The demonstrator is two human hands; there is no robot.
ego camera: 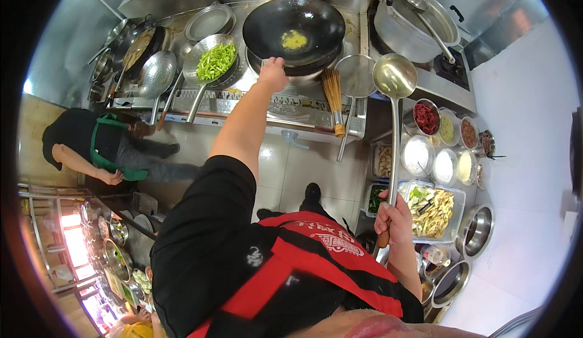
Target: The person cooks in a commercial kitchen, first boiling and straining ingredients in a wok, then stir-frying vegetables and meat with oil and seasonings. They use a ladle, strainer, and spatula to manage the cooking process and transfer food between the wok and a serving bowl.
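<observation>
A black wok (259, 24) sits on the burner before me, its base tilted a little towards me. A small yellow patch of food, perhaps egg or ginger (294, 40), lies in its middle. My left hand (274, 75) grips the wok's near rim, with a bit of something pale under the fingers. In my right hand (394, 219) is a long steel ladle (395, 76), held near its wooden end. The ladle's bowl points away from me, right of the wok, and looks wet with a few pale bits inside.
Left of the wok, a perforated strainer (196, 58) holds cut green vegetables (217, 61). A bamboo wok brush (333, 94) and a mesh skimmer (358, 76) lie right. Beyond stands a large pot (387, 28). Seasoning tubs (418, 156) line the right counter. Another person (109, 147) stands left.
</observation>
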